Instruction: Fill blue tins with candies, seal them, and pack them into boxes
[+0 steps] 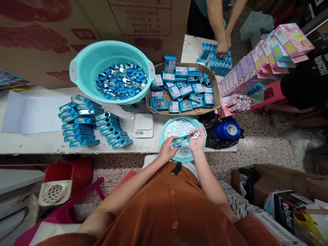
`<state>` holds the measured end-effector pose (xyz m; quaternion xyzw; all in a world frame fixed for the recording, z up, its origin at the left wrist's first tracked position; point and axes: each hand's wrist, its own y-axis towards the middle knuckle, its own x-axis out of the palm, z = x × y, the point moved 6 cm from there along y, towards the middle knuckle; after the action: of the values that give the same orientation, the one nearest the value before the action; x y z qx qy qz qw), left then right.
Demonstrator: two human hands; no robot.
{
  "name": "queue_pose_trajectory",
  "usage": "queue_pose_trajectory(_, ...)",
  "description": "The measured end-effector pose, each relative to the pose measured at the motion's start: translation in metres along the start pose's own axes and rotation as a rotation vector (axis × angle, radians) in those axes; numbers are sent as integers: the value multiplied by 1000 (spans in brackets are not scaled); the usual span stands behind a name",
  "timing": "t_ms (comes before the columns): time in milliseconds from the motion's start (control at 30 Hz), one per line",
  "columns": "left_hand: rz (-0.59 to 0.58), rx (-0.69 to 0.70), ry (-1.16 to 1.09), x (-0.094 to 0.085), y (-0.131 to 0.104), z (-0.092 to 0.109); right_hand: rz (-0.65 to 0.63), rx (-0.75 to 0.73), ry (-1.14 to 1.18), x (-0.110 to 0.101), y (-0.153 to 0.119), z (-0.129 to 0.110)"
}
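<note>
My left hand [166, 149] grips a small blue printed tin [181, 141], which lies tilted with its round opening towards my other hand. Several small white candies [196, 134] rest in the cupped palm of my right hand [197, 141], right beside the tin's end. Under both hands stands a turquoise basin [160, 140] filled with the same white pieces. Just left of it is a white kitchen scale [143, 125] with nothing on its plate. Behind the basin, a cut-down cardboard box [217, 92] holds many blue tins.
A large turquoise tub [87, 65] contains blue and silver caps. Blue tins [82, 126] stand in rows at left, near white paper [36, 112]. Blue tape rolls [228, 130] lie on black plastic at right. Another person's hands [222, 48] touch stacked blue packs beyond.
</note>
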<state>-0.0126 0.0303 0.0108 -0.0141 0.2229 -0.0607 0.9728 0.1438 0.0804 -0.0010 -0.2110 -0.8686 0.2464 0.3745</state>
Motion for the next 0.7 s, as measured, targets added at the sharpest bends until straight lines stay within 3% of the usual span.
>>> queue_pose_trajectory(267,-4,55,85,-4,3,9,-28,-211,-259,15,-13,-6)
queue_pose_trajectory(500,18,32,45,-1,4,7,-33,-240,-321,16,-13,-7)
queue_pose_trajectory(700,13,98,28,0,0,7,-41,-290,-329,20,-20,-9)
